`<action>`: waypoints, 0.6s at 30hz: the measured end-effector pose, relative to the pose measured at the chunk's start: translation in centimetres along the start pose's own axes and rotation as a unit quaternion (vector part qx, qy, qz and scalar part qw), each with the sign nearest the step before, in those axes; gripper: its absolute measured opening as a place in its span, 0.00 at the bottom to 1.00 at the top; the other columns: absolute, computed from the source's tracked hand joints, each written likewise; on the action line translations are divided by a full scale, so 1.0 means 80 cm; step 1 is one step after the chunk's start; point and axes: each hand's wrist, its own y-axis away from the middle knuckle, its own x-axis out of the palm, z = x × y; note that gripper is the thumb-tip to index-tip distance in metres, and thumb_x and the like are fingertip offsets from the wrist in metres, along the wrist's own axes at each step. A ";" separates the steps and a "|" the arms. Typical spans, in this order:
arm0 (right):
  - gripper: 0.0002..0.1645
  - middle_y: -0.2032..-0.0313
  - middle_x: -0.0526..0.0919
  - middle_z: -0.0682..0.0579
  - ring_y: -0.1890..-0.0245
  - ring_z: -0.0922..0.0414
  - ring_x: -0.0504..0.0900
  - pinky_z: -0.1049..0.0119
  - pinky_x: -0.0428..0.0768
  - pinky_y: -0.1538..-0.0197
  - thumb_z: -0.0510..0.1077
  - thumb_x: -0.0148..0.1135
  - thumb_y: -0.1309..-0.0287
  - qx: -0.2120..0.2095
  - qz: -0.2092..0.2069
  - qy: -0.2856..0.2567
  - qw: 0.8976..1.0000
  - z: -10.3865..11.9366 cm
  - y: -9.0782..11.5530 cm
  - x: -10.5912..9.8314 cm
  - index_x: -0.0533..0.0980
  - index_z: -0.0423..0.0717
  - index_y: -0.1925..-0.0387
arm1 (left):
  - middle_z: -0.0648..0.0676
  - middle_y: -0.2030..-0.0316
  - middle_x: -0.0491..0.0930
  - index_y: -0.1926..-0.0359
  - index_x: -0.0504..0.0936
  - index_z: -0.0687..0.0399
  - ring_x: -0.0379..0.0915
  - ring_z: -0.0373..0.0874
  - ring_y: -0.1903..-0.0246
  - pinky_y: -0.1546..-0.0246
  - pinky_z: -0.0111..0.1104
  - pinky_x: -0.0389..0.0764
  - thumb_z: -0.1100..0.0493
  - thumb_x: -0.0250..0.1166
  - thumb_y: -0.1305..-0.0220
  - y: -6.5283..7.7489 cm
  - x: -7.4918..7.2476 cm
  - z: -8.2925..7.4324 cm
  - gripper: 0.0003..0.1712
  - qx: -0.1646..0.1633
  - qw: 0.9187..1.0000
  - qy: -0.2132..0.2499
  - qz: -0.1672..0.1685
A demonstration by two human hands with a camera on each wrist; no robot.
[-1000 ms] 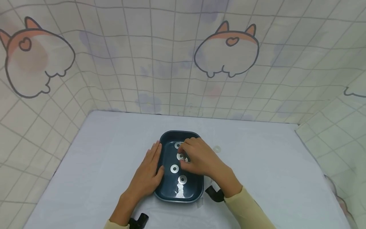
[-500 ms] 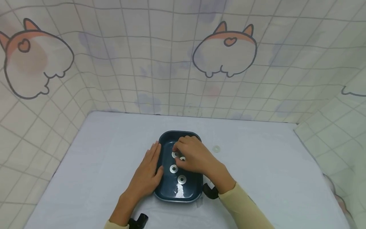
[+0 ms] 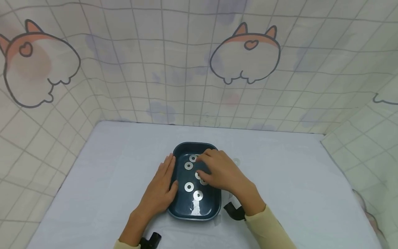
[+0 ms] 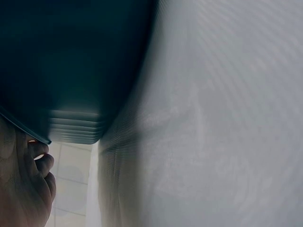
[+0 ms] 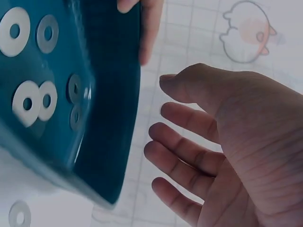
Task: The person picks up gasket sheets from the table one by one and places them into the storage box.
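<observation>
A dark blue-green rectangular tray (image 3: 183, 209) with raised walls stands in front of me, with several flat metal washers (image 3: 189, 187) spread over its bottom. In the right wrist view two washers (image 5: 27, 103) overlap. My left hand (image 3: 159, 188) lies along the tray's left wall with straight fingers; in the left wrist view its fingers (image 4: 45, 163) are at the tray's rim. Over the right half of the tray is my right hand (image 3: 219, 171), thumb and fingers apart. The right wrist view shows nothing between them. It partly covers some washers in the head view.
A pale, translucent ring (image 3: 236, 162) lies on the white-covered table (image 3: 280, 186), right of the tray. Black wrist devices (image 3: 234, 211) sit at both wrists. A patterned curtain (image 3: 174, 69) hangs behind and at the sides.
My right hand went left over the washers, then drew back right with its fingers wider apart. Some washers lie in different spots in the tray. The left hand has stayed put.
</observation>
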 end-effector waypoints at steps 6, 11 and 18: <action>0.20 0.47 0.87 0.50 0.48 0.50 0.84 0.52 0.86 0.40 0.51 0.73 0.35 0.035 -0.006 -0.003 0.999 -0.011 0.018 -0.005 0.85 0.49 0.44 | 0.50 0.13 0.46 0.14 0.46 0.50 0.43 0.48 0.14 0.14 0.50 0.53 0.55 0.58 0.26 0.002 0.000 0.000 0.47 -0.008 1.000 -0.003 0.003; 0.20 0.49 0.88 0.49 0.48 0.49 0.85 0.51 0.87 0.40 0.49 0.73 0.36 0.054 -0.026 -0.005 0.998 -0.027 0.031 -0.007 0.85 0.47 0.45 | 0.51 0.13 0.47 0.14 0.46 0.49 0.43 0.48 0.14 0.14 0.50 0.53 0.55 0.58 0.26 0.001 -0.001 -0.001 0.47 -0.010 1.000 -0.003 0.000; 0.20 0.48 0.88 0.49 0.45 0.49 0.87 0.50 0.88 0.39 0.49 0.73 0.36 0.084 -0.038 -0.005 0.996 -0.053 0.045 -0.002 0.85 0.47 0.45 | 0.50 0.13 0.45 0.14 0.45 0.50 0.43 0.48 0.14 0.13 0.47 0.51 0.55 0.58 0.26 0.001 -0.001 0.000 0.47 -0.009 1.000 -0.005 0.005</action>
